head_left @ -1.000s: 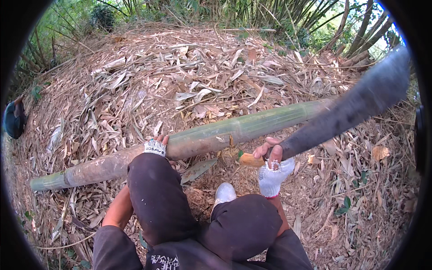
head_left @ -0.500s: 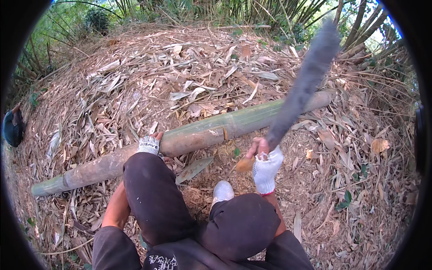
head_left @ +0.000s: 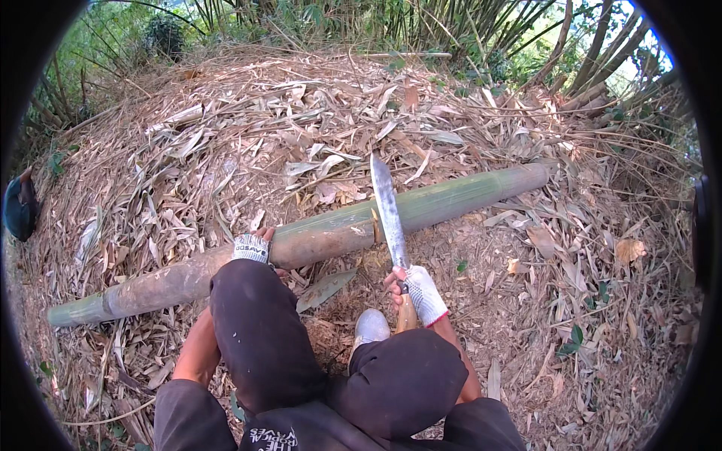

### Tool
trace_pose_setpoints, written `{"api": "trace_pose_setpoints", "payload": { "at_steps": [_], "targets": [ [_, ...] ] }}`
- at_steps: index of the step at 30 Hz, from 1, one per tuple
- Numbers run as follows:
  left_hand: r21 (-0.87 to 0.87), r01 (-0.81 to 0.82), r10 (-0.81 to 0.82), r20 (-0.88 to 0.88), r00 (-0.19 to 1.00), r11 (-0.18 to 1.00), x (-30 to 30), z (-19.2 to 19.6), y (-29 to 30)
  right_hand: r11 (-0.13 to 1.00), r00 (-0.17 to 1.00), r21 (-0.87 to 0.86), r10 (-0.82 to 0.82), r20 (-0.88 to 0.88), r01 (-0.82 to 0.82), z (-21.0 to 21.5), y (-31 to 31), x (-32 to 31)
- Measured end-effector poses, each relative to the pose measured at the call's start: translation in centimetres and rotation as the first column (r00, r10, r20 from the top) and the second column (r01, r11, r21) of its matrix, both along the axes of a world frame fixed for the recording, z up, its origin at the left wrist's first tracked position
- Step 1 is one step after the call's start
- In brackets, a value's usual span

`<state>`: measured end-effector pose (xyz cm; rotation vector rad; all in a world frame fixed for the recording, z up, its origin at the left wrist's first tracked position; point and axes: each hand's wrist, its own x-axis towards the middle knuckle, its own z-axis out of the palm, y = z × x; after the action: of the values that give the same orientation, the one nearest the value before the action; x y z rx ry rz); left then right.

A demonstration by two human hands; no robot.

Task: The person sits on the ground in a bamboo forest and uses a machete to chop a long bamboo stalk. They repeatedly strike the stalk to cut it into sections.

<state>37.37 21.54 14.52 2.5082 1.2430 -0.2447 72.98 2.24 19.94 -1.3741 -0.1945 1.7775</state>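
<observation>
A thick bamboo pole (head_left: 320, 239) lies slantwise on the ground before me, its right end farther off. My left hand (head_left: 253, 247), in a white fingerless glove, is closed over the pole left of its middle; my knee partly hides it. In my gloved right hand (head_left: 418, 292) I grip a machete (head_left: 388, 207) by its wooden handle. The broad grey blade points away from me and crosses the pole close to a pale cut notch (head_left: 377, 225). Whether the edge touches the bamboo I cannot tell.
Dry bamboo leaves (head_left: 248, 143) cover the slope. My bent knees (head_left: 256, 323) and a pale shoe (head_left: 371, 326) are close to the pole. A dark blue object (head_left: 21, 207) lies at the far left. Bamboo stems (head_left: 429, 26) rise at the back.
The machete has swung down and left from a raised position to the pole by the notch. My right hand has lowered and shifted slightly left; my left hand stays on the pole.
</observation>
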Motion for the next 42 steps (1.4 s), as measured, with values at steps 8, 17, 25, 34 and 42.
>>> {"api": "trace_pose_setpoints", "payload": {
  "at_steps": [8, 17, 25, 34, 42],
  "targets": [
    [-0.063, -0.062, 0.061, -0.011, 0.998, 0.996, -0.1, 1.1, -0.4, 0.479, 0.624, 0.875, -0.706, 0.336, 0.07, 10.0, 5.2, -4.4],
    [-0.069, -0.047, 0.044, -0.05, 0.998, 0.997, 1.4, 1.2, -0.5, 0.902, 0.096, -0.274, 0.321, 0.942, -0.334, -1.7, -0.1, -2.8],
    [0.001, -0.043, 0.043, -0.02, 0.999, 0.999, -1.2, -1.5, -0.7, 0.445, 0.629, 0.893, -0.714, 0.309, 0.066, 9.0, 5.5, -5.2],
    [0.014, -0.01, 0.011, -0.022, 1.0, 1.0, 0.4, -1.8, -1.2, 0.89, 0.099, -0.28, 0.335, 0.937, -0.36, -3.8, -2.1, -1.2],
    [-0.025, -0.034, 0.034, 0.003, 0.999, 0.999, 0.5, 1.1, -0.8, 0.546, 0.675, 0.8, -0.691, 0.261, 0.25, 11.2, 6.3, -2.5]
  ]
}}
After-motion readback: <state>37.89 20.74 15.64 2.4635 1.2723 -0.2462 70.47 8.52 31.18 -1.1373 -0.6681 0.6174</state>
